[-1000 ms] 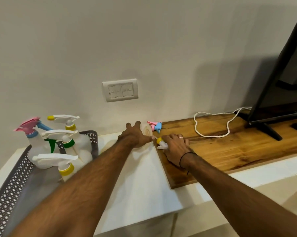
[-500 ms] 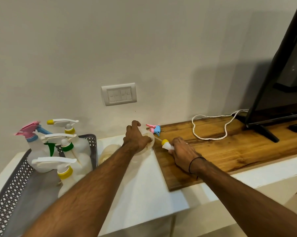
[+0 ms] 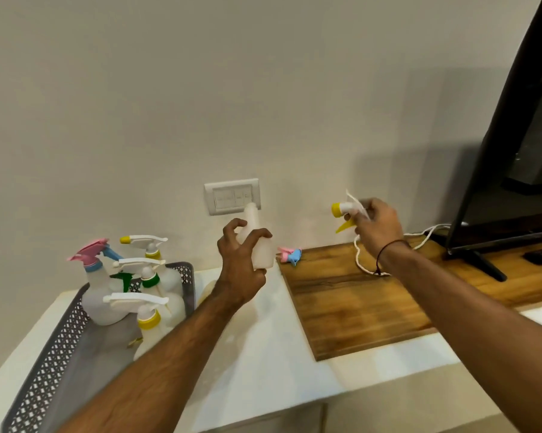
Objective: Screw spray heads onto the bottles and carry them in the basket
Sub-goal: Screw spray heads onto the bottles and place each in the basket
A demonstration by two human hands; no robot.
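A capless white bottle [image 3: 257,242] is gripped by the left hand [image 3: 241,260], whose fingers are curled round its body; it is held upright above the white desk [image 3: 279,354], its open neck in front of the wall switch plate [image 3: 232,196]. A spray head with a yellow nozzle and yellow trigger [image 3: 346,214] is pinched in the right hand [image 3: 379,226], raised above the wooden board [image 3: 372,301] and well apart from the bottle. A pink and blue spray head [image 3: 290,254] is seen lying at the board's back left corner. At the left, a grey perforated basket [image 3: 45,370] rests on the desk, and four bottles with spray heads already fitted [image 3: 129,295] stand grouped at its far end. Another capless bottle [image 3: 207,292] is partly hidden between the basket and the left forearm. A white cord [image 3: 361,260] lies on the board near a black television [image 3: 519,151].
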